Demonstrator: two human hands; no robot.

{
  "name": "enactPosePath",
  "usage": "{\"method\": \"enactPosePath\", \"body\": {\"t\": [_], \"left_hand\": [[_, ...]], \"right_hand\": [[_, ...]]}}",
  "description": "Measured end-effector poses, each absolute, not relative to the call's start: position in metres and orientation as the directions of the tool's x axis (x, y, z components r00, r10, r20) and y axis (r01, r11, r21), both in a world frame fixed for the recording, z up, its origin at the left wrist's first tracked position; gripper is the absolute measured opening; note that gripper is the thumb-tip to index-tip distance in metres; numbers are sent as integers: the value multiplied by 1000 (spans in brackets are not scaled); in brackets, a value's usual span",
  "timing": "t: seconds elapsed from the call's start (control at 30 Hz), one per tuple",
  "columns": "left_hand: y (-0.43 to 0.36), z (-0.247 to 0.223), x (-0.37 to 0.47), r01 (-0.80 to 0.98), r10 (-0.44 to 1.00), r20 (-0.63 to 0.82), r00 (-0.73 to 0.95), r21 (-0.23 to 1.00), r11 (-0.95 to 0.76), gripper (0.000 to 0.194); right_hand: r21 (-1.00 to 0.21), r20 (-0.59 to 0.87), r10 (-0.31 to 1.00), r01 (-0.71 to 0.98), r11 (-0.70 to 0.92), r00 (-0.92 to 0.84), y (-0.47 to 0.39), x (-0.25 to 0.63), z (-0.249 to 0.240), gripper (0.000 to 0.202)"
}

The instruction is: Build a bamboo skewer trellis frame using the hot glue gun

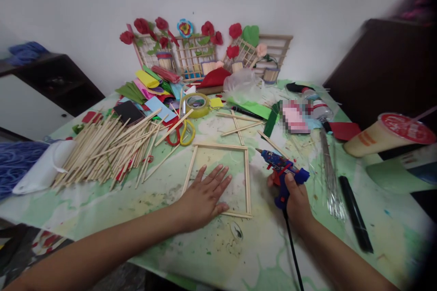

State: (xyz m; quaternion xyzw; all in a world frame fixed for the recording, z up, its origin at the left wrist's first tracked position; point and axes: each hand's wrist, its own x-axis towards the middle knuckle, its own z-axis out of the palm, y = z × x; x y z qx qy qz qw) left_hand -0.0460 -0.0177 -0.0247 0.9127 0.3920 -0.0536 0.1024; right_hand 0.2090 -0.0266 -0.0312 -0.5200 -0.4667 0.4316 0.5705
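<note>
My left hand [206, 195] lies flat with its fingers spread over the lower left part of a square frame of wooden sticks [246, 182]. It covers the frame's lower left corner. In my right hand [297, 195] is a blue glue gun [285, 173], its fingers wrapped round the handle. The nozzle points up and left, just right of the frame's upper right corner. A black cord runs from the handle down to the table's front edge. Above the frame lie a few loose sticks [239, 122], some crossing each other.
A big pile of wooden sticks [99, 150] spreads at the left, beside scissors [186, 132] and a tape roll [196, 103]. Stick racks with paper flowers [196, 54] lean on the wall. At the right are wires [329, 177], a black tube-like object [355, 213] and a drink cup [385, 134].
</note>
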Motion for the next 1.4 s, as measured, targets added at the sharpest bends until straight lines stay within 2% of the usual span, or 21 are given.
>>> {"method": "enactPosePath", "body": {"t": [0.17,0.37,0.47,0.6,0.67,0.77,0.83,0.97,1.23,1.4], "left_hand": [[-9,-11,-49,714,699,-147,699,181,-676,64],[54,12,-58,802,821,131,555,178,-570,47],[93,16,-64,808,837,101,538,224,-545,37],[118,9,-71,755,819,148,555,325,-570,36],[120,4,-72,708,783,167,599,346,-615,34],[117,-1,-68,655,723,168,670,324,-683,31],[115,-3,-63,641,691,137,710,281,-714,28],[112,-5,-55,642,678,125,724,236,-730,24],[115,-12,-54,651,735,161,659,368,-664,26],[114,-13,-51,664,746,162,646,362,-654,27]], "right_hand": [[-992,125,977,22,123,175,-26,211,-36,41],[-987,134,975,-60,146,180,-6,190,-18,39],[-974,131,966,-153,167,223,9,165,-12,41],[-956,70,971,-262,130,227,13,147,-21,40],[-958,117,963,-229,175,243,11,150,-27,40],[-937,311,922,-87,337,230,8,160,-32,38],[-936,335,921,-40,349,197,8,165,-33,37],[-957,273,947,-55,286,166,10,164,-33,37],[-974,68,979,-201,107,192,10,160,-26,40],[-976,63,972,-188,107,228,11,162,-24,41]]}}
